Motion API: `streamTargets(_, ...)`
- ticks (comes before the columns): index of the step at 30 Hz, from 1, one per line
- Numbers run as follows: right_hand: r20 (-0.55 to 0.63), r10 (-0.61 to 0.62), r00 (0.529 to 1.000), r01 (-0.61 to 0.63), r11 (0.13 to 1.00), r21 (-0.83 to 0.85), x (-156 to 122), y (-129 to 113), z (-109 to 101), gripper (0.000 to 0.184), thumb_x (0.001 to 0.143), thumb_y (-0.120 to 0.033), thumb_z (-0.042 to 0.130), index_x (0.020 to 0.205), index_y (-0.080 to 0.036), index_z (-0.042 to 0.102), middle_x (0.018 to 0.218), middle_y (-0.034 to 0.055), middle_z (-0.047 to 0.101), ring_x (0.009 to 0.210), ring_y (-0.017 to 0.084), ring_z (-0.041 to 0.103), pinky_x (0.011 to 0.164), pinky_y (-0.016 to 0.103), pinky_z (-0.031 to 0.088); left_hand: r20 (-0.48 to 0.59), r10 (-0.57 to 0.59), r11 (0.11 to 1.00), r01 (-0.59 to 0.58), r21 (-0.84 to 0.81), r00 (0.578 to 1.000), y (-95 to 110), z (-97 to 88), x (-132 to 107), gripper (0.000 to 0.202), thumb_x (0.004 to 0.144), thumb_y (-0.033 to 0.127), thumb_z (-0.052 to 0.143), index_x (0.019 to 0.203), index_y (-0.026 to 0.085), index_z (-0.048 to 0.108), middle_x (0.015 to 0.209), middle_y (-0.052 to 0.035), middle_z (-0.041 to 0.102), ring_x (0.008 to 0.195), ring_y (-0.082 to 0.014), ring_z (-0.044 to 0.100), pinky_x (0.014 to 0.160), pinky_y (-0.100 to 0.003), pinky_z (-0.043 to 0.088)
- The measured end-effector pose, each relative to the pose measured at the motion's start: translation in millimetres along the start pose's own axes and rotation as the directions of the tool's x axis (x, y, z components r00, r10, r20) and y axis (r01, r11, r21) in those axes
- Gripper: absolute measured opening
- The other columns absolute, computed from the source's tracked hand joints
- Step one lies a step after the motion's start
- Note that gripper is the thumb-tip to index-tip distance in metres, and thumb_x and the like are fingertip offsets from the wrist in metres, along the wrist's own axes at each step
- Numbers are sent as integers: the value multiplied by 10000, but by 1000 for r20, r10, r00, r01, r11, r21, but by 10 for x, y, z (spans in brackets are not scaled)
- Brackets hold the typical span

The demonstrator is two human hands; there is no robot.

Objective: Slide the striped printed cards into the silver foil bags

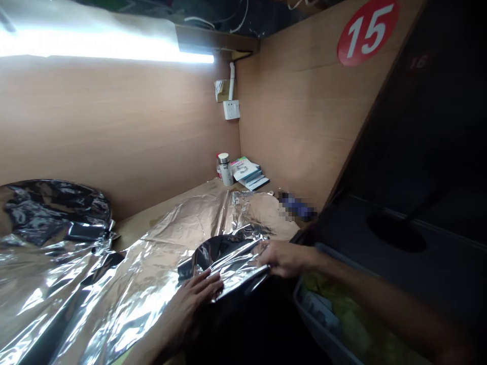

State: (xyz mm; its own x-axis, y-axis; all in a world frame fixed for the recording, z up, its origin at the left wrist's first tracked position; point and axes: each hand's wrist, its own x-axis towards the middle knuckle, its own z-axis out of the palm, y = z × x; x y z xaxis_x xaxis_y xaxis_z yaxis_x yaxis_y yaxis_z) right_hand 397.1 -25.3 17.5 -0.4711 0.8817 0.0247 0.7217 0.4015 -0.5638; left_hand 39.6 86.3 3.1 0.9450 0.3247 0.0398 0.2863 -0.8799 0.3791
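A large sheet of shiny silver foil (178, 223) covers much of the table, wrinkled and partly folded over. My left hand (196, 294) lies flat on its near edge with the fingers stretched out. Farther right, my right hand (279, 257) is closed on the folded foil edge, with the fingertips partly hidden by glare and the fold. Between and beyond my hands, a dark, glossy fold of the sheet (213, 249) bulges up. A round, dark, shiny bulge of foil (57, 210) rises at the left.
A flask (225, 170) stands in the back corner beside several boxes or booklets (249, 172). A blurred blue item (299, 207) lies near the right partition (292, 111). Below my right forearm is a grey bin (319, 329) with yellowish contents. A socket (231, 109) is on the wall.
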Motion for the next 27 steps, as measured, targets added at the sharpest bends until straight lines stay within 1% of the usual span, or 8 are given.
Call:
streamTargets(2, -18, 174, 985, -166, 961, 222, 192, 153, -97, 60, 839, -180, 643, 861, -174, 699, 796, -2, 702, 745, 164, 645, 737, 253, 504, -82, -147, 975, 130, -179, 986, -101, -84, 56, 382, 990, 427, 524, 1301, 298, 704, 1330, -56, 732, 1236, -306, 661, 1084, -405, 495)
streamTargets(4, -60, 318, 946, -285, 906, 312, 419, 282, -131, 141, 923, -236, 562, 890, -156, 672, 748, -1, 685, 658, 147, 614, 613, 222, 462, -112, -381, 898, 339, -280, 918, -208, -153, 176, 475, 1022, 533, 415, 1040, 216, 768, 1024, -66, 795, 974, -272, 730, 875, -325, 555)
streamTargets(8, -154, 471, 868, -424, 867, 263, 775, 420, -70, 277, 989, -317, 514, 846, -134, 664, 683, 21, 676, 636, 151, 618, 571, 211, 416, -118, -583, 808, 558, -189, 804, -338, -204, 409, 583, 997, 584, 367, 774, 168, 710, 688, -83, 700, 692, -272, 676, 647, -331, 495)
streamTargets(10, -189, 530, 827, -493, 844, 212, 864, 416, -47, 261, 949, -323, 595, 790, -132, 675, 704, 44, 700, 685, 171, 649, 599, 218, 423, -190, -583, 812, 577, -88, 790, -312, -184, 503, 465, 976, 492, 438, 918, 151, 748, 854, -147, 754, 862, -334, 709, 767, -400, 522)
streamTargets(13, -235, 590, 772, -579, 806, 121, 908, 304, -41, 222, 911, -322, 653, 843, -123, 727, 816, 113, 758, 796, 241, 706, 689, 268, 479, -259, -407, 872, 457, 175, 876, -173, -92, 670, 484, 990, 374, 456, 1405, 199, 633, 1456, -183, 627, 1401, -388, 511, 1117, -551, 402)
streamTargets(16, -352, 612, 708, -642, 766, 39, 884, 124, 28, 371, 950, -313, 627, 1239, -91, 692, 1182, 244, 734, 1122, 363, 680, 931, 410, 497, -60, -311, 903, 315, 293, 948, -37, 50, 844, 555, 1055, 399, 357, 1593, 283, 430, 1679, -64, 383, 1581, -328, 263, 1244, -596, 261)
streamTargets(21, -392, 216, 894, -352, 880, -318, 781, -23, 339, 584, 1032, -493, 541, 1553, -240, 469, 1664, 161, 375, 1543, 380, 290, 1238, 608, 195, -16, -313, 895, 300, 331, 950, -58, 194, 897, 639, 1060, 519, 341, 1637, 246, 321, 1715, -65, 255, 1600, -349, 188, 1265, -637, 218)
streamTargets(27, -214, 153, 965, -206, 946, -252, 510, -160, 369, 741, 1009, -712, 449, 1545, -202, 478, 1607, 202, 446, 1506, 417, 341, 1178, 673, 279, -44, -50, 938, 62, 342, 998, -159, 458, 585, 939, 876, 734, 590, 1636, 250, 326, 1688, -149, 279, 1558, -448, 260, 1217, -687, 305)
